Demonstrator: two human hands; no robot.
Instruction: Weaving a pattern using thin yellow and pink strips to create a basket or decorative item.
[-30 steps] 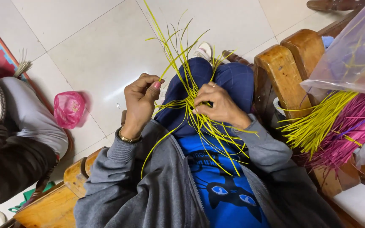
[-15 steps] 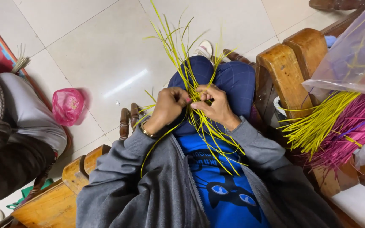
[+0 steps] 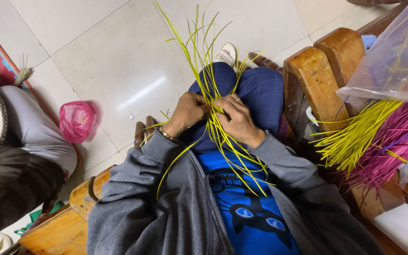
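Note:
A loose bunch of thin yellow-green strips [image 3: 199, 56] fans up over my knees and trails down across my blue shirt. My left hand [image 3: 187, 112] is closed on the strips where they cross above my lap. My right hand [image 3: 234, 115] grips the same crossing from the right, and the fingers of both hands meet there. The woven centre under my fingers is hidden. I sit on a wooden bench, in a grey hooded jacket and dark blue trousers [image 3: 260, 89].
A wooden armrest [image 3: 315, 82] stands at my right. Beyond it lie bundles of yellow strips [image 3: 355, 137] and pink strips [image 3: 393, 151] under a clear plastic bag [image 3: 393, 56]. A pink bag [image 3: 75, 120] lies on the tiled floor. Another person's legs [image 3: 29, 137] are at the left.
My left hand has moved right from the loose strand ends to the crossing beside my right hand. The view has shifted slightly.

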